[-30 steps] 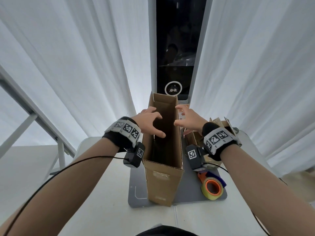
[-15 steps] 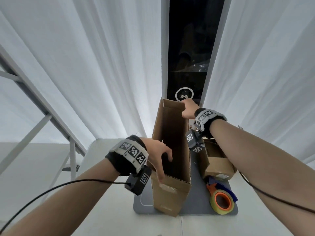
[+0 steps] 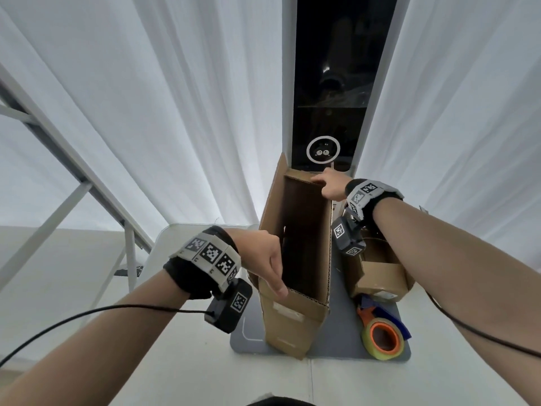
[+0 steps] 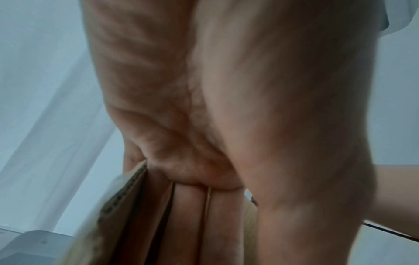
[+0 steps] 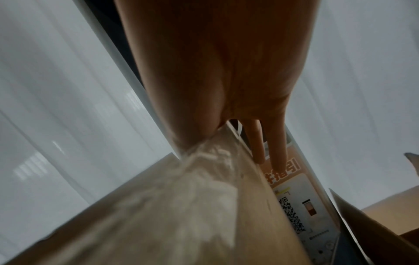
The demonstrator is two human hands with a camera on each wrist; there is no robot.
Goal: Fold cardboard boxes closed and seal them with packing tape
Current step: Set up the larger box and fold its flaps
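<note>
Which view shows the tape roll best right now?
The head view: the tape roll lies in full sight on the grey mat, right of the tall box. Neither wrist view shows it, only palms and cardboard up close.

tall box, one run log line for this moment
tall box: upright, open | left hand: grips near rim | right hand: holds far rim | tape: on mat, untouched
</note>
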